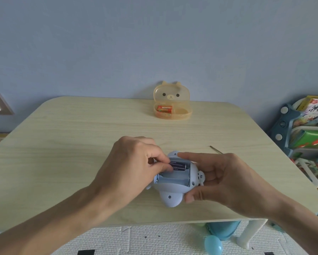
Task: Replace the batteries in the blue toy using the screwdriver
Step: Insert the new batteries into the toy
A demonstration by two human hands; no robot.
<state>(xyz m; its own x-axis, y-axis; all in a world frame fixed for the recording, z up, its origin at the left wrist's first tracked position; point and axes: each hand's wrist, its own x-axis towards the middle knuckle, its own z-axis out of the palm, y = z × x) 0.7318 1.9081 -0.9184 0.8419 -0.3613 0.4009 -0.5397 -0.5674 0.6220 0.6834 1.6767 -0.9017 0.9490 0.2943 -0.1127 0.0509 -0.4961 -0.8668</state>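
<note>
The blue toy (172, 192) lies upside down near the table's front edge, its battery bay uncovered. A dark purple battery (178, 165) sits in the bay's far slot; the near slot looks empty. My left hand (134, 166) pinches the left end of that battery with thumb and fingertips. From the right, my right hand (222, 179) grips the toy's body, with the forefinger on its far foot and the thumb on its near foot. Only the thin metal shaft of the screwdriver (216, 149) shows behind my right hand.
An open orange bear-shaped box (172, 115) stands at the table's (71, 129) back centre, holding red-orange batteries (164, 108) in its left compartment. A toy shelf with books (309, 126) stands to the right. Blue plastic items lie on the foam mat below the table.
</note>
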